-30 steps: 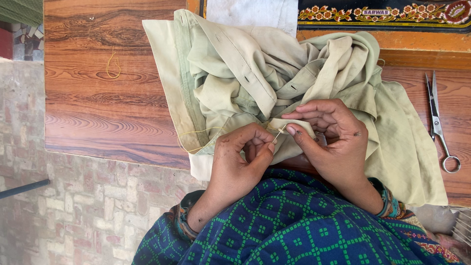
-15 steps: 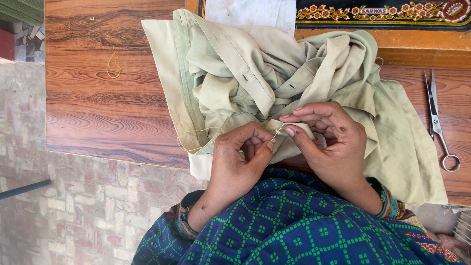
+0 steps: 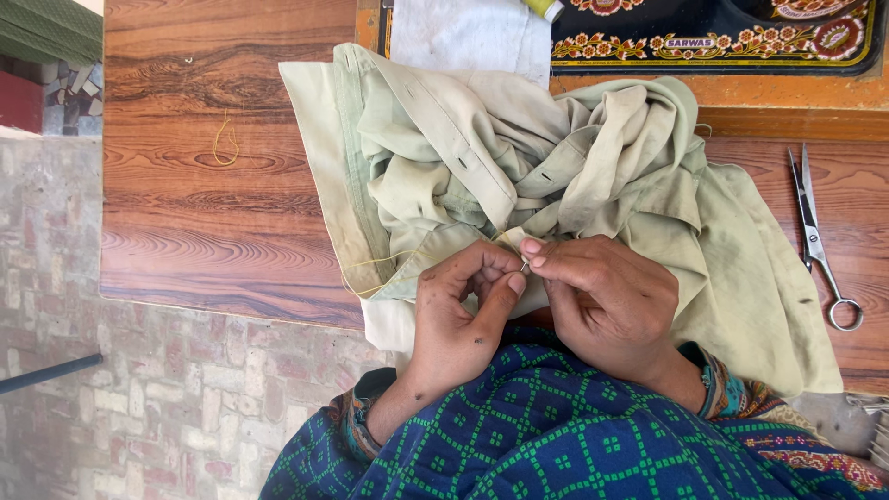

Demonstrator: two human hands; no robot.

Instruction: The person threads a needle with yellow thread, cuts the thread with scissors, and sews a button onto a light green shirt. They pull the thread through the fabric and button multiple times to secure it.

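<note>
Needle (image 3: 524, 267) pinched by both hands, garment (image 3: 593, 185) overhanging table edge (image 3: 231, 301)

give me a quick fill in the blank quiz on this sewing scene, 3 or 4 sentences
1. The scissors lie on the ____ table.
2. The left hand and right hand meet at a thin ____.
3. The pale green garment is sewn with ____ thread.
4. A loose thread scrap lies on the table to the ____ of the garment.

Missing words: wooden; needle; yellow; left
</note>
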